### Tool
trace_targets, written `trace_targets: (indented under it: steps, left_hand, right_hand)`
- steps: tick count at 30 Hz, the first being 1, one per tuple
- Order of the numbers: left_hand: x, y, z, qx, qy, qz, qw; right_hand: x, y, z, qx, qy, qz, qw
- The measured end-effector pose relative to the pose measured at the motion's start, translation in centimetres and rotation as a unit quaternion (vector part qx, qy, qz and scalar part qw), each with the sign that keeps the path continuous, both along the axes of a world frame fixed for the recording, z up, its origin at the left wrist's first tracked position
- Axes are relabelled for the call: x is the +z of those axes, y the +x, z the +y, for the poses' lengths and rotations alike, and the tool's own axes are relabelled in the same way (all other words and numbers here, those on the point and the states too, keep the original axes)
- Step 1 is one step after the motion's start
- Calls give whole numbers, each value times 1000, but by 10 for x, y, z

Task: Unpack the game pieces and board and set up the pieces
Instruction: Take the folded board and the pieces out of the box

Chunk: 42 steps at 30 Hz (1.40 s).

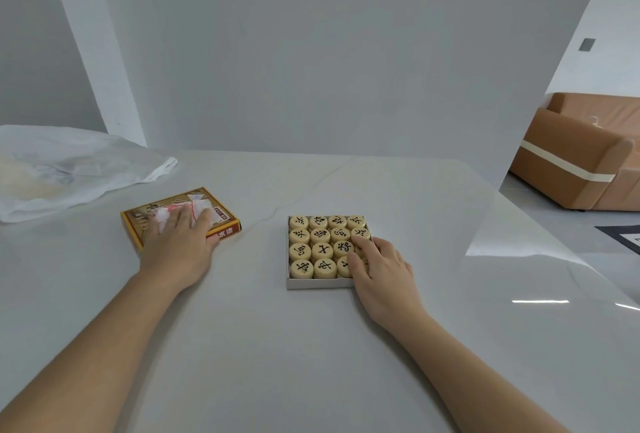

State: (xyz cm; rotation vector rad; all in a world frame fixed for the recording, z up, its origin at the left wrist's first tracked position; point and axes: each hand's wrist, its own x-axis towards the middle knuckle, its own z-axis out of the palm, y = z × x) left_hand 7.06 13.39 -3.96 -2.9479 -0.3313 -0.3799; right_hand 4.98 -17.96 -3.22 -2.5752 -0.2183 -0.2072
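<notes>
Item: xiangqi set, partly unpacked, on a pale marbled counter (311, 346). White card tray (311, 283), centre of the counter, open-topped, holding round wooden xiangqi pieces (320, 235) with black characters, packed face-up in a four-by-four grid, edges touching. Right grip (381, 270): enters from 5 o'clock and rests on the tray's 4 o'clock corner, fingers lightly bent over the pieces in the right-hand column, forefinger tip touching the second-row piece. Whether it pinches a piece or only rests on them cannot be told, as the fingers hide that spot. Printed box (221, 224), yellow and brown with a red side panel, lies flat at 9 o'clock of the tray, well apart from it and turned askew. On its top sits a folded white board sheet (201, 205) with red lines, somewhat blurred. Left grip (180, 242): enters from 7 o'clock, released, fingers laid fairly straight across the sheet and pressing it to the box. White plastic bag (69, 169), crumpled, at 10 o'clock on the counter. Tan sofa (581, 155) with a cream band, at 3 o'clock beyond the counter.
</notes>
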Motion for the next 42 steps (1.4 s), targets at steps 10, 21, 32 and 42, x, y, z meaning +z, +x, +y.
trace_targets:
  steps: [10,21,32,42]
  left_hand:
    - [19,-32,-125,-114,-290,-69,947]
    - [-5,-21,-134,-142,-407,-21,902]
    - [3,-27,-139,-296,-121,-103,942]
    - [-3,-16,-145,-135,-316,-89,935]
  right_hand:
    - [2,0,-4,-5,53,7,999]
    - [7,0,-9,36,204,18,978]
    - [-1,6,-9,123,-33,-82,988]
    - [22,35,2,-10,135,105,985]
